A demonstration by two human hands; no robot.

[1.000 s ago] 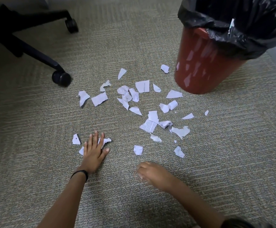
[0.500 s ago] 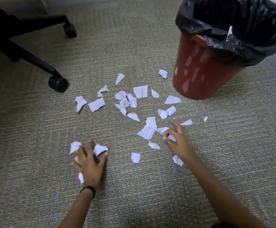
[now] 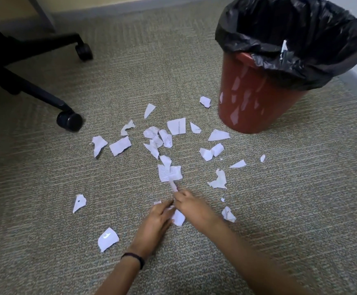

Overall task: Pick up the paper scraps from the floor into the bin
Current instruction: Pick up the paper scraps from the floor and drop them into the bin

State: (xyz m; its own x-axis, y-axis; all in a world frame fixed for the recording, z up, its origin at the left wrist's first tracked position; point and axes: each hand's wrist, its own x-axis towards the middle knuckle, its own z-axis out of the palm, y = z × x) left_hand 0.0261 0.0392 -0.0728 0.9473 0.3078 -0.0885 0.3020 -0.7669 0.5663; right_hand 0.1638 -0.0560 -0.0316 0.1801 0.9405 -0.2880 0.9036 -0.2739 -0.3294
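Note:
Several white paper scraps [image 3: 176, 126] lie scattered on the grey-green carpet in front of a red bin [image 3: 256, 96] lined with a black bag, at the upper right. My left hand [image 3: 156, 218] and my right hand [image 3: 191, 206] meet low on the carpet, at the near edge of the scatter. White scraps [image 3: 178, 217] show between the two hands, gripped by both. A strip of paper sticks out past my right fingertips toward a printed scrap [image 3: 170, 173]. A black band sits on my left wrist.
An office chair's black base with two castors [image 3: 69, 121] stands at the upper left. Loose scraps lie left of my hands [image 3: 107, 239] and right of them [image 3: 228, 213]. A wall skirting runs along the top edge.
My left hand has moved right and my right hand back toward me, so both now meet over gathered scraps. The view has shifted back, showing more of the bin and chair.

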